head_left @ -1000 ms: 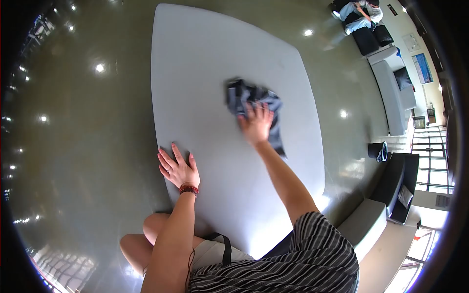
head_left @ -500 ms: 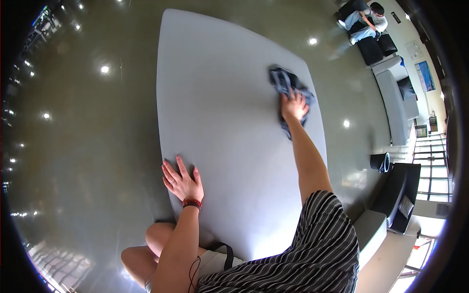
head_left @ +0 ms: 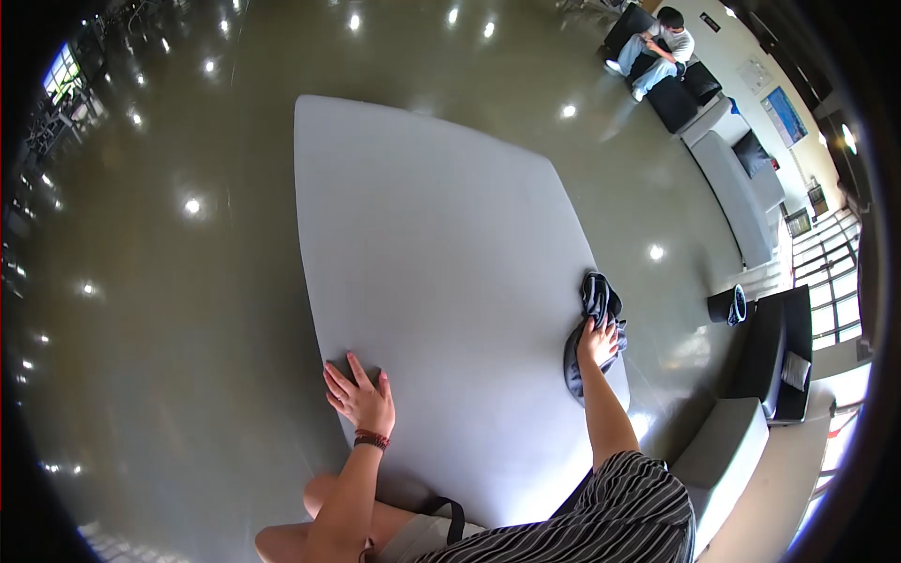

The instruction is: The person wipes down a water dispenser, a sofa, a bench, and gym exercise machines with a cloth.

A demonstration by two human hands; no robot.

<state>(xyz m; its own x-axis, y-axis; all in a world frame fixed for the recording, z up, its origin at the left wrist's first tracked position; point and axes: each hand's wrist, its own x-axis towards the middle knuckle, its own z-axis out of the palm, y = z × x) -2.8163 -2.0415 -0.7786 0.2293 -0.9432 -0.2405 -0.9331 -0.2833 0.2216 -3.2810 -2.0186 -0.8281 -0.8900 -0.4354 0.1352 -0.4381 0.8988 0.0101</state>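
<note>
Head view: dark cloth point(head_left: 599, 293) lay bunched at the right edge of the grey desk point(head_left: 441, 253); my right grip point(head_left: 598, 347) rested on it, fingers apart, likely for pressure. Left grip point(head_left: 368, 403), splayed by the opposite edge, probably braced me.

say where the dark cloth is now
In the head view, the dark cloth lies under the right hand, at the right edge of the grey surface.

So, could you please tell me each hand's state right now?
Left hand: open, palm down on the grey surface.
Right hand: on the crumpled dark cloth; whether it grips cannot be told.
</note>
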